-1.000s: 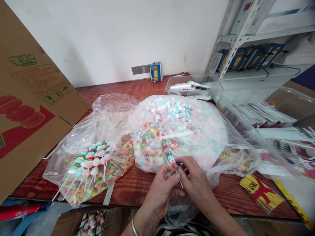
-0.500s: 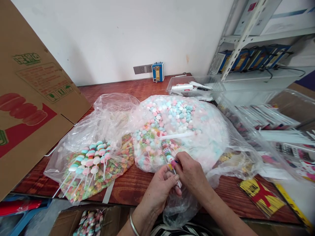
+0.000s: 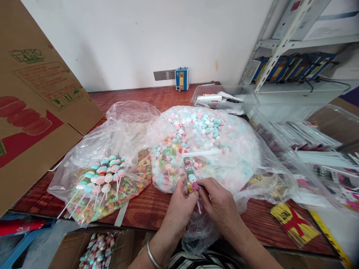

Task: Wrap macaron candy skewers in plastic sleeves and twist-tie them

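Observation:
Both hands are at a candy stick (image 3: pixel 190 172) in a clear printed wrapper, its white stick pointing down toward me. My left hand (image 3: pixel 180 203) grips the lower end of the wrapper from the left, fingers closed. From the right, my right hand (image 3: pixel 220 201) pinches the same lower end with thumb and fingers. Just beyond, white sticks (image 3: pixel 201 153) lie on a big clear bag of pastel candies (image 3: pixel 207 130). To the left, several unwrapped candy skewers (image 3: pixel 103 173) rest on a bag of ring-shaped gummies (image 3: pixel 143 168).
A large cardboard box (image 3: pixel 42 112) stands at left. An open carton of wrapped candies (image 3: pixel 97 250) sits below the table edge. At right are a bundle of gold twist ties (image 3: pixel 294 223), a clear bin of packets (image 3: pixel 314 130) and a shelf (image 3: pixel 297 87). A blue device (image 3: pixel 182 79) stands by the wall.
My left hand has moved up from the stick to the wrapper's lower end. The right hand has shifted slightly down, staying at the wrapper. The view has tilted a little.

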### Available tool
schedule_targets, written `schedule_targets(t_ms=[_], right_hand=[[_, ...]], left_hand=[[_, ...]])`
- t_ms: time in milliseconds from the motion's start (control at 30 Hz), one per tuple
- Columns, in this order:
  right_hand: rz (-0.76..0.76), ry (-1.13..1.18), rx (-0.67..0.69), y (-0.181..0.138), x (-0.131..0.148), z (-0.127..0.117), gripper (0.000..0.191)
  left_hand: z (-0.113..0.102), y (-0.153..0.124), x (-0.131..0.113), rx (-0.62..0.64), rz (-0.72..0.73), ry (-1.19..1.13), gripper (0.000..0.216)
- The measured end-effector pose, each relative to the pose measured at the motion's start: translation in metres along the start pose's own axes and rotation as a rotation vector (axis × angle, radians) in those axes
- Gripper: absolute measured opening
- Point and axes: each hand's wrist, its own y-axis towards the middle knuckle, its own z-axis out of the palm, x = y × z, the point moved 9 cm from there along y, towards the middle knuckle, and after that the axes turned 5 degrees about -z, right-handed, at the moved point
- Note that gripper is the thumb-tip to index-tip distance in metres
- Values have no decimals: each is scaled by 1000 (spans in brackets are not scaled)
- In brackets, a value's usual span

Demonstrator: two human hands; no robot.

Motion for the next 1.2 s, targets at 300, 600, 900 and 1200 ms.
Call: schedule_targets(t_ms=[300, 600, 900, 1200], right_hand=[[-25, 50, -19, -1, 14, 4, 19], [-1, 86, -29, 2, 11, 12, 19], [-2, 171, -50, -1, 6, 9, 16], [36, 234, -35, -5, 3, 11, 15]], left_hand=[[-34, -11, -32, -331, 338, 500, 65], [-12, -5, -49, -148, 554, 985, 53], [-9, -2, -56, -136, 586, 961, 64], [-9, 5, -44, -198, 580, 801, 38]])
